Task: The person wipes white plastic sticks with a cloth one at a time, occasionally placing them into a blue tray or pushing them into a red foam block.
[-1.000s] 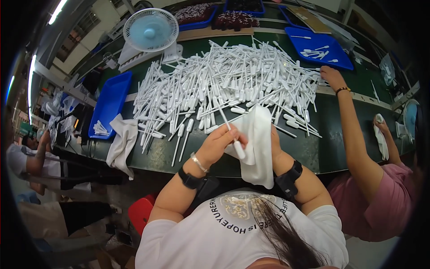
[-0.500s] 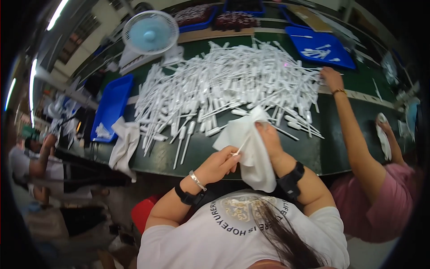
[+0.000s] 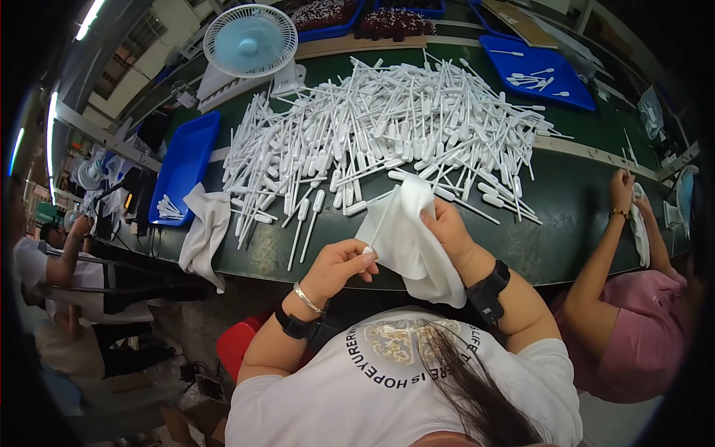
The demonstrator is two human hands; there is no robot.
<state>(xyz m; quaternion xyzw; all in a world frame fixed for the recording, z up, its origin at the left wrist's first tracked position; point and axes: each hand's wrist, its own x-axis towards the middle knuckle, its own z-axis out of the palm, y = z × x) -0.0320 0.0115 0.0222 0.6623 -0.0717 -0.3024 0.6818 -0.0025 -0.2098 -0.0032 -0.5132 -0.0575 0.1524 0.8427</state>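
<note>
While left hand pinches a white stick, right hand grips a white cloth

Both hands closed, frame centre. Stick slants up across cloth's left side; contact unclear. To handle well, probably pinch lightly, fold cloth snugly round the stem, avoid bending it. Pile of similar sticks fills upper middle. Second cloth lies left, near a blue tray; another blue tray upper right, fan upper left.
</note>
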